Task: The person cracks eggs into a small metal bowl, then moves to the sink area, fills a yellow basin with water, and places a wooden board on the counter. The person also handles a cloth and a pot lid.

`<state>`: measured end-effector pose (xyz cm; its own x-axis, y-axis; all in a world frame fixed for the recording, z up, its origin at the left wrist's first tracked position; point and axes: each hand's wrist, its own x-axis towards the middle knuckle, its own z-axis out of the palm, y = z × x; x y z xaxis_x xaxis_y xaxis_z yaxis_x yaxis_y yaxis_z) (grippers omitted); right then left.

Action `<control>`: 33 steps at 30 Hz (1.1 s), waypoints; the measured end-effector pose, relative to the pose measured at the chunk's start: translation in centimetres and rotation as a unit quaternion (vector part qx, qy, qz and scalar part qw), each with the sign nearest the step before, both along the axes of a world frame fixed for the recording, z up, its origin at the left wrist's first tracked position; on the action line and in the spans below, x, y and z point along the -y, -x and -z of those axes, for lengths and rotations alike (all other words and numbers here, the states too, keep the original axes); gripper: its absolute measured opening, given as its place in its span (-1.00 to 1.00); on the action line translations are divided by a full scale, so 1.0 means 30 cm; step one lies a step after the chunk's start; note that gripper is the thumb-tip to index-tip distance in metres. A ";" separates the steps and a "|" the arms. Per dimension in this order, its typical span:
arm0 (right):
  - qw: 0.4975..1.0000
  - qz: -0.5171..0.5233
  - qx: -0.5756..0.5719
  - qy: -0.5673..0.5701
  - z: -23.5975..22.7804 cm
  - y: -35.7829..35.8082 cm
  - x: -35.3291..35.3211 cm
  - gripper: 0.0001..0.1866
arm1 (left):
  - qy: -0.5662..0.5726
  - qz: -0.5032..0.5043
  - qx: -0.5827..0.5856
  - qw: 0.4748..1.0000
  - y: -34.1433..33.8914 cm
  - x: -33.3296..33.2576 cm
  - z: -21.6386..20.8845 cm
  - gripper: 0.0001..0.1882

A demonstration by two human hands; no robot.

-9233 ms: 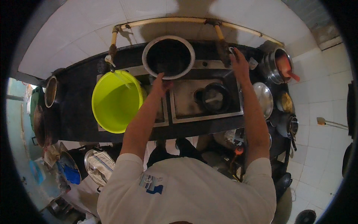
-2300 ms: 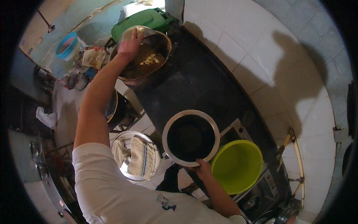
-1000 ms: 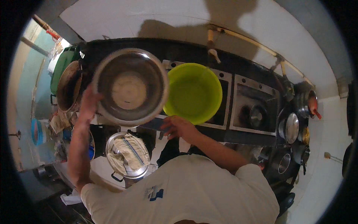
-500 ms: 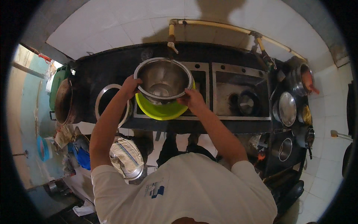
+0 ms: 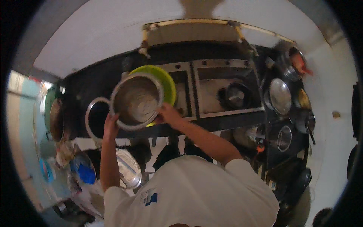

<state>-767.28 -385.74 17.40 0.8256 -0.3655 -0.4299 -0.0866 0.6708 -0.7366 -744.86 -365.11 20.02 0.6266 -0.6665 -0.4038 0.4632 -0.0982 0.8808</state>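
Note:
A round steel pot with a broad rim is held up between my hands, its mouth facing up and a pale patch on its inner bottom. My left hand grips the near left of the rim. On the right side my right hand is closed on the rim, its fingertips partly hidden. Just behind and below the pot is a lime-green basin, partly covered by it, over the left sink. Left of the pot, a round steel-rimmed vessel with a dark middle lies on the black counter.
The right sink contains a dark pan. A tap hangs from a wall pipe. Steel pots and a lidded pot stand at right. A large brown pan leans at far left. A covered steel vessel is below.
The pot has moved left and closer to me, away from the tap, in both hands. More of the green basin now shows behind it. My view has shifted to the right.

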 end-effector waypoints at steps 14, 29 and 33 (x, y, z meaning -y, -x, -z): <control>0.992 0.093 -0.013 0.079 -0.092 -0.009 -0.241 -0.62 | 0.058 -0.046 0.071 0.995 0.009 -0.193 -0.093 -0.42; 0.923 0.359 -0.021 -0.136 0.087 0.510 0.016 -0.65 | 0.003 0.281 0.467 0.838 0.419 0.354 -0.269 -0.44; 0.867 0.284 0.072 -0.403 0.291 0.637 0.179 -0.65 | -0.005 0.199 0.673 0.712 0.354 0.536 -0.242 -0.47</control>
